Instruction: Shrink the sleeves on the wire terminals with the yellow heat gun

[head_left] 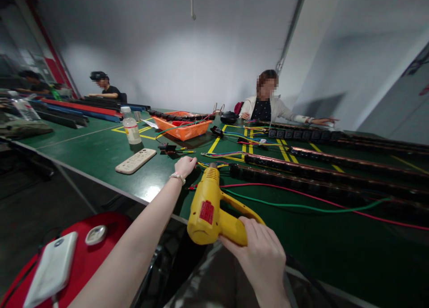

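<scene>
My right hand is wrapped round the handle of a yellow heat gun with a red label. Its nozzle points away from me, toward the thin coloured wires that come out of a long dark wrapped bar. Past the nozzle on the left, my left hand is closed, its fingertips pinched at the ends of those wires. The nozzle hides part of the wires. Close by lie a red wire and a green wire, running to the right across the green table.
A beige phone, a bottle, a black connector and an orange basket stand beyond my left hand. More wrapped bars lie at right. A co-worker sits opposite. A red stool holds a white device.
</scene>
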The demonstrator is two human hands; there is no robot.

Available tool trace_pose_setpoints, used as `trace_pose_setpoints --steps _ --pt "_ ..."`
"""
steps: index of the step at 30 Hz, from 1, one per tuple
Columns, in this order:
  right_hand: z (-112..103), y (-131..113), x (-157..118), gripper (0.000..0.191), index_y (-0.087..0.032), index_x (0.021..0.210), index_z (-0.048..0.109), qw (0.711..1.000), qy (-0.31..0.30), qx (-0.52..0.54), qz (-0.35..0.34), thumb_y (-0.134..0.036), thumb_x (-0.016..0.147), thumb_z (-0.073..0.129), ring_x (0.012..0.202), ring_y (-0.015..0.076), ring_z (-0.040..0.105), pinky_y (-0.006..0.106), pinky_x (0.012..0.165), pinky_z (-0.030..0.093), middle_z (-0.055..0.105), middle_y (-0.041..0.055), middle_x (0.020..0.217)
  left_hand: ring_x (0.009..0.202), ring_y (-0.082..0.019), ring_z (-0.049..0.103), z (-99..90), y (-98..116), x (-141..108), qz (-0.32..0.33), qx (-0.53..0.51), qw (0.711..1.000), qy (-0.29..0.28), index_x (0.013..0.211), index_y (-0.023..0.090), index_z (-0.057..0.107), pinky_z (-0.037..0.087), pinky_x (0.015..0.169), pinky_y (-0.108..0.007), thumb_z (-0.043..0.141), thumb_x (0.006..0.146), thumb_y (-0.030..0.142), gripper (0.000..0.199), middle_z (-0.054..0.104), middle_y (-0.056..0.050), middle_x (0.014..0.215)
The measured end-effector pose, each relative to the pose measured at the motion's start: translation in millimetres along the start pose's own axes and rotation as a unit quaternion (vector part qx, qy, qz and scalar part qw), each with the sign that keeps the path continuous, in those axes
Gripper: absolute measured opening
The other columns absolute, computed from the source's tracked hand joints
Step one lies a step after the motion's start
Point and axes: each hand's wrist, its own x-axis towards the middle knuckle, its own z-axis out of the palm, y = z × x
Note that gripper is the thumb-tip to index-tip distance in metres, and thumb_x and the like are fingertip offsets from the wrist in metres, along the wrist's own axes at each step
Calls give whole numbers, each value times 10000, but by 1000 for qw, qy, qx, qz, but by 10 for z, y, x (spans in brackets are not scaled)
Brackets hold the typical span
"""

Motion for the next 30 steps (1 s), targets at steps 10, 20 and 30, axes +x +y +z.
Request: trace_pose_setpoints --steps 10,20,30 --pt "-138 229 -19 469 -136 870 623 996 14 -83 1 -589 821 511 678 162 567 280 702 369 646 44 726 794 -248 622 -15 33 -43 27 -3 1000 3 673 208 674 361 617 -269 344 801 633 553 691 -99 781" --pt "-136 248 -27 469 -120 887 621 995 10 -100 -17 -575 811 535 687 175 557 290 690 368 638 54 720 654 -153 522 27 6 -19 125 -62 990 22 682 193 620 293 556 -243 438 789 636 491 617 -19 699" --pt "-138 216 -19 455 -139 869 616 997 3 -73 -14 -582 808 531 678 171 553 289 671 357 639 42 722 634 -147 494 119 -77 91 185 -39 982 -1 761 202 578 275 541 -238 526 773 593 394 598 -14 721"
